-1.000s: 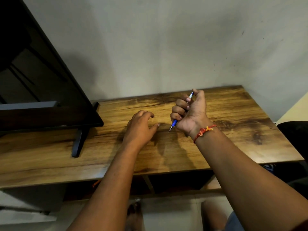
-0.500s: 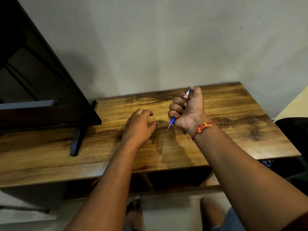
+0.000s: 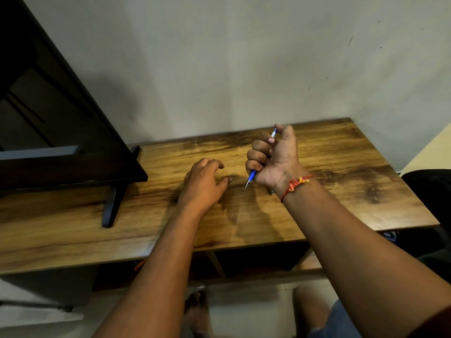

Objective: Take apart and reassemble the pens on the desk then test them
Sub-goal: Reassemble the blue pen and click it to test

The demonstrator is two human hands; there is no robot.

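Right hand fists pen; left hand lies loosely curled.

Count, head view:
- 1 blue plastic pen with a metal tip, gripped in the fist of the right hand; tip sticks out below the curled fingers, top end shows above them by the thumb.
- 2 bare hands: the right one, plus left hand, palm down, fingers spread, just left of the pen tip.
- 1 red-and-yellow thread wristband, behind the right fingers at the wrist.
- 1 brown wood-grain desk.
- 1 black flat screen on a stand, well left of the left fingers.
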